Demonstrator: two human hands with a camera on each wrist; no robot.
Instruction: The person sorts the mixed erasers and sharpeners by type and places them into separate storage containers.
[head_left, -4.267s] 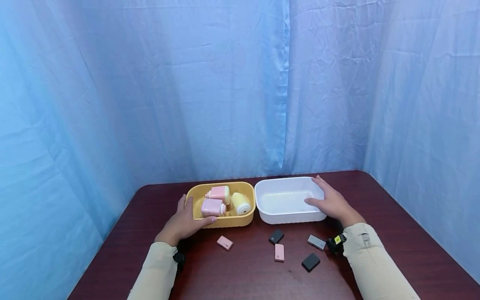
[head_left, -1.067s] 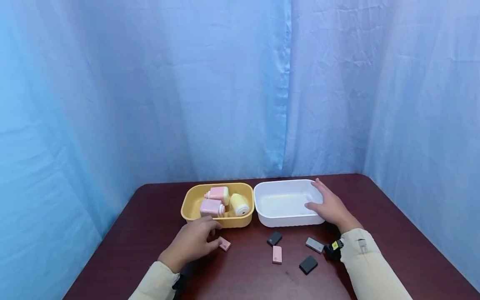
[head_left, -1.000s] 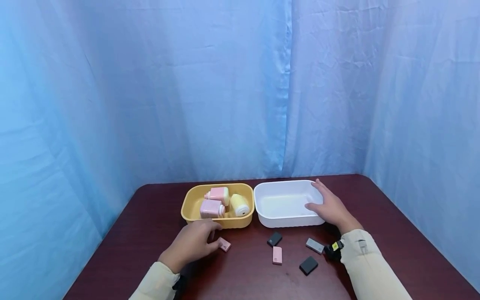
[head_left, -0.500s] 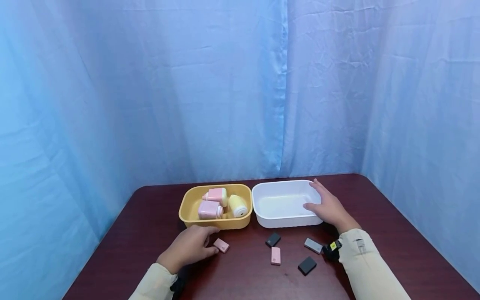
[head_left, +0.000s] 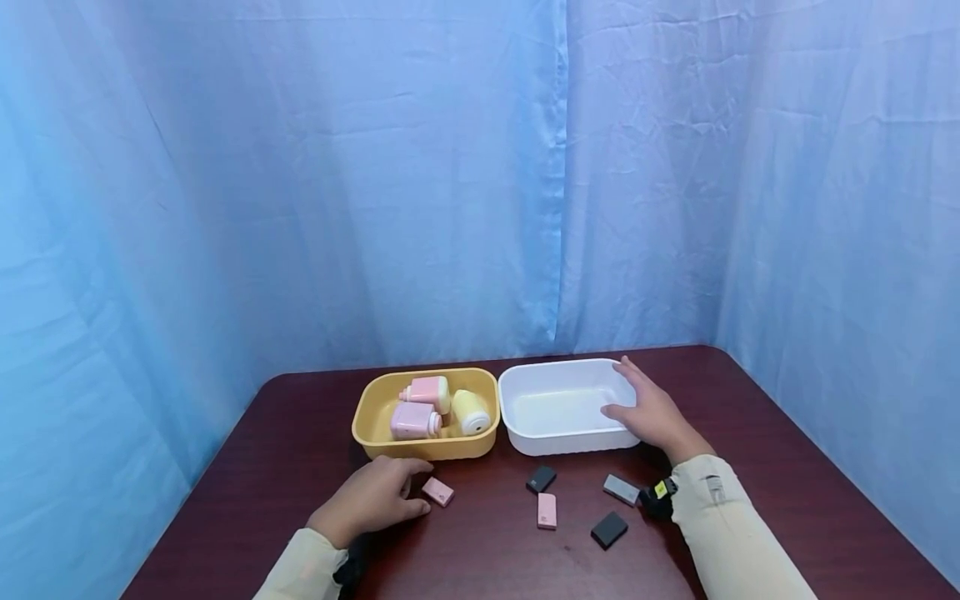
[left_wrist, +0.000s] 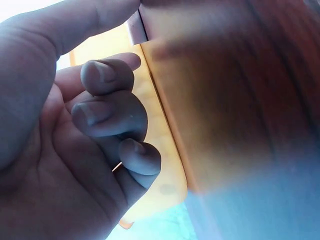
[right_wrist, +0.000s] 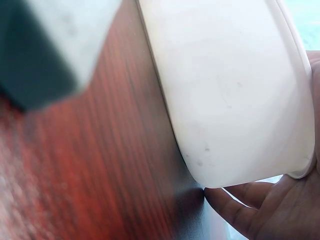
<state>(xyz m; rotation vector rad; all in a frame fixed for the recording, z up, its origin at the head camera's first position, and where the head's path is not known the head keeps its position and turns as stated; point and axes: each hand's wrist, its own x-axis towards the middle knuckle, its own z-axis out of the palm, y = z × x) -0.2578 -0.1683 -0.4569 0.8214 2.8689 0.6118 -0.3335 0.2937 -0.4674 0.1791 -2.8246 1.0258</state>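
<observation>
My left hand (head_left: 375, 498) is low over the table in front of the yellow bin (head_left: 363, 433), thumb and forefinger spread beside a small pink block (head_left: 438, 492). Its other fingers hang loosely bent in the left wrist view, with nothing held. My right hand (head_left: 656, 417) grips the right end of the white bin (head_left: 558, 444), its thumb over the rim and fingers along the outside. Inside the yellow bin lie a pink bottle (head_left: 427, 392), a lilac bottle (head_left: 412, 421) and a yellow bottle (head_left: 470, 412). No objects show inside the white bin.
Between my arms lie a second pink block (head_left: 547, 512), a black block (head_left: 541, 479), another black block (head_left: 609, 530) and a grey block (head_left: 622, 490). The bins stand side by side near the back of the dark red table (head_left: 465, 558). Blue curtains (head_left: 450, 208) hang around it.
My left hand has come off the yellow bin's rim, down to the pink block. Over the last second its thumb has drawn slightly back, uncovering the block. The right hand stays at the white bin.
</observation>
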